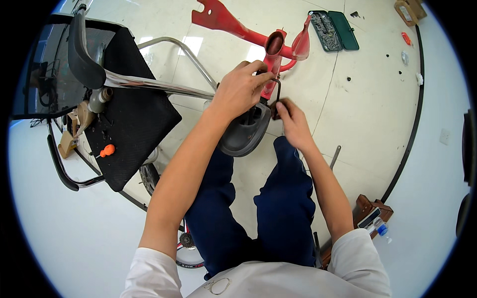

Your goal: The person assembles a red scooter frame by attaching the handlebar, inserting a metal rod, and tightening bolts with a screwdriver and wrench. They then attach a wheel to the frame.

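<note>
A red bicycle frame (272,60) stands in front of me, with a black saddle (243,134) at the near end of its tube. Against the tube is a black L-shaped hex key (279,89), its bend pointing up and to the right. My left hand (241,87) comes over the saddle and is closed, with thumb and fingertips pinched at the key's short end beside the tube. On the right of the saddle, my right hand (294,121) grips the key's long arm low down. The bolt where the key sits is hidden by my left fingers.
To the left is a chair with a black seat (134,114), holding an orange-handled screwdriver (106,150) and small parts. A green case (348,37) of metal pieces lies open on the tiled floor. A bottle (381,228) and phone (370,217) rest at the lower right.
</note>
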